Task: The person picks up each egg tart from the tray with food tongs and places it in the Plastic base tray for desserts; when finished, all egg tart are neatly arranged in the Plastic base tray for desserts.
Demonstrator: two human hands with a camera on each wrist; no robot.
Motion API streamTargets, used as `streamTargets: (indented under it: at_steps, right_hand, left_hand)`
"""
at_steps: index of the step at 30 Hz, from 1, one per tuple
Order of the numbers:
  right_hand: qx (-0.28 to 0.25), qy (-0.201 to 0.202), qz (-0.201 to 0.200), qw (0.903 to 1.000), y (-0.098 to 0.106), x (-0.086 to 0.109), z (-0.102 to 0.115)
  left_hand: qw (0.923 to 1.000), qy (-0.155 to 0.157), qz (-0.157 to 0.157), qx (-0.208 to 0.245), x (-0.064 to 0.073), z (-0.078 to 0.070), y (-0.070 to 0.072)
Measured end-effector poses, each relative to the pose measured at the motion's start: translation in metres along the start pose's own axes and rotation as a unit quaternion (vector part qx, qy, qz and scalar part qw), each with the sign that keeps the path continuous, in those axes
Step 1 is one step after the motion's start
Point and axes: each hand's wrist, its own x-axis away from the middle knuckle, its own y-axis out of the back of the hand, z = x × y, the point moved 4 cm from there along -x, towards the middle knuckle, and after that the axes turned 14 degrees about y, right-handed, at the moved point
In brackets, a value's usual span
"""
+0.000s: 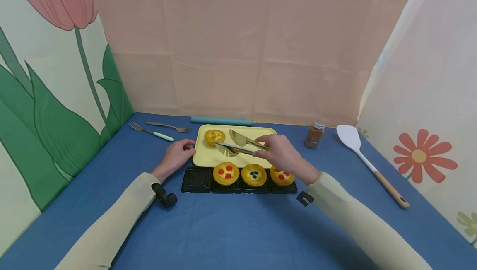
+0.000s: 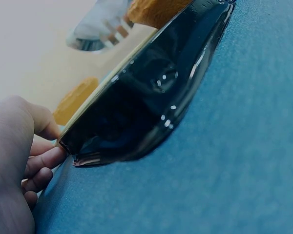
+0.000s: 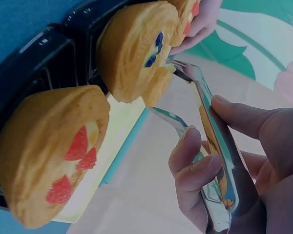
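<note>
My right hand grips a pair of metal tongs, thumb on one arm and fingers on the other. Their parted tips hang over the yellow tray, with nothing between them. At the tray's left edge, my left hand pinches the rim between thumb and fingers. One yellow-topped tart sits at the back left of that tray. In front is a black compartment tray holding a red-topped tart, a blue-topped tart and another red-topped tart; its leftmost compartment shows bare black plastic.
Two forks, one metal and one pale-handled, lie at the back left. Behind the tray runs a teal rod. A spice jar and a white spatula are to the right. Printed cloth walls enclose the blue table.
</note>
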Motion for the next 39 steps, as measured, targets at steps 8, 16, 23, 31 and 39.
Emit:
streamTargets:
  at_steps: [8,16,23,31,39]
  right_hand:
    - [-0.025,0.008,0.015,0.9995,-0.004,-0.014,0.001]
    - [-0.037,-0.003,0.022,0.9991,-0.007,-0.025,-0.001]
    - [-0.053,-0.011,0.024,0.9982,-0.011,-0.032,-0.004]
    - [-0.044,-0.006,0.025,0.9987,-0.016,-0.040,-0.004]
    - [-0.036,0.002,0.023,0.9991,-0.019,-0.048,-0.004]
  left_hand:
    - [1.0000,0.001,-0.003,-0.001,0.002,0.001,0.001]
    - [1.0000,0.004,-0.005,-0.002,0.000,0.002,0.000]
    - [1.0000,0.006,-0.001,-0.005,0.000,0.001,0.000]
    - [1.0000,-0.001,-0.001,-0.003,0.001,-0.001,0.000]
    - [1.0000,-0.001,-0.002,-0.002,0.001,-0.002,0.000]
